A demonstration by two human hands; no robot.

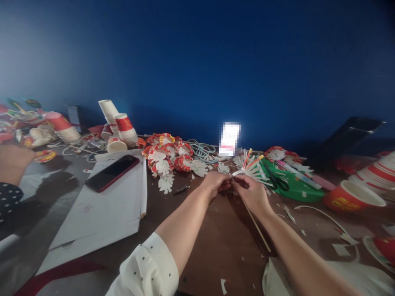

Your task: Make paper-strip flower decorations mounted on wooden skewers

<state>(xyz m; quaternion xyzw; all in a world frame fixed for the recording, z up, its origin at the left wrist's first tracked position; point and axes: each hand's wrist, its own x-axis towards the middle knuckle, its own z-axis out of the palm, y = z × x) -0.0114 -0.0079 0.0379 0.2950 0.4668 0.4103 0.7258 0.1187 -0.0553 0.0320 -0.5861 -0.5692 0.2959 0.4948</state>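
Observation:
Both my hands meet above the brown table, fingers pinched close together. My left hand (217, 183) is closed at the near end of a fan of cut paper strips (254, 170), white with red and yellow tips. My right hand (254, 195) pinches a thin stick (257, 230) that slants down toward me under my wrist. Where the stick meets the paper is hidden by my fingertips. Beyond my right hand, black-handled scissors (279, 181) lie on a green sheet (304, 195).
Paper-cup flowers (168, 154) are heaped behind my left hand. A phone (112, 172) rests on a white board (101, 209). Cups (125, 127) stand at the back; a red cup (348, 197) lies at right. Another person's arm (14, 162) reaches in from the left. Paper scraps litter the table.

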